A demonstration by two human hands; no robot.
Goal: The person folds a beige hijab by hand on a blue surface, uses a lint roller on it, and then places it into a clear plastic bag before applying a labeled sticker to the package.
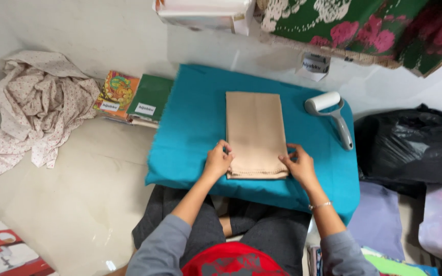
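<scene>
**On a teal cloth, a beige fabric lies folded into a narrow strip**

At the near end of the beige fabric point(256, 134), both lower corners are pinched: the left hand point(217, 161) is closed on the left corner, the right hand point(299, 164) on the right. The fabric is already folded lengthwise and lies flat; judged from this, a crosswise fold is left. Bare teal cloth point(190, 128) is seen on both sides, and a lint roller point(331, 116) lies near the right edge.

Bare teal cloth point(190, 128) lies open left of the folded beige fabric point(255, 134); on the right, a lint roller point(330, 115) narrows the passage.
</scene>
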